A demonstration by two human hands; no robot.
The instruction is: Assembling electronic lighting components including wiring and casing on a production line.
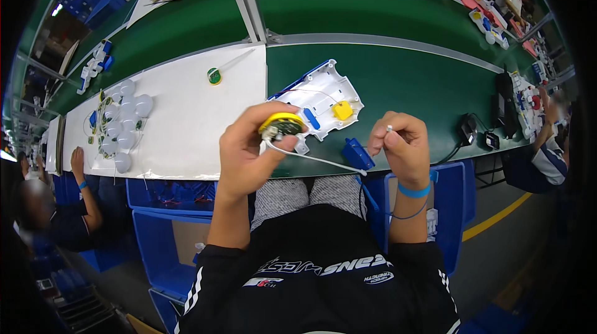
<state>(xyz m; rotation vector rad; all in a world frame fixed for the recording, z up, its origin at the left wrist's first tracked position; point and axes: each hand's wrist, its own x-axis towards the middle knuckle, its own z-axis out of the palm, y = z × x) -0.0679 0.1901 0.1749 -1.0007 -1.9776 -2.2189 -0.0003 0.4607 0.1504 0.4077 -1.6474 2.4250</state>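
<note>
My left hand (245,154) grips a round yellow-rimmed part with a green circuit board (283,124) in it. A white cable (323,160) runs from the board toward the right, its far end hanging free below my right hand. My right hand (403,147) is closed in a pinch, with a small white piece (389,128) at the fingertips; its kind is too small to tell. Beyond my hands lies an open white plastic housing (329,88) with a yellow square part (342,110) in it and a thin wire. A blue block-like part (358,154) sits beside my right fingers.
On the white sheet (180,116) at left are a small round green board (214,76) and several white domes (127,110). A black adapter (467,129) with cables is on the green bench at right. Blue bins (163,253) stand below the bench. Other people sit at both sides.
</note>
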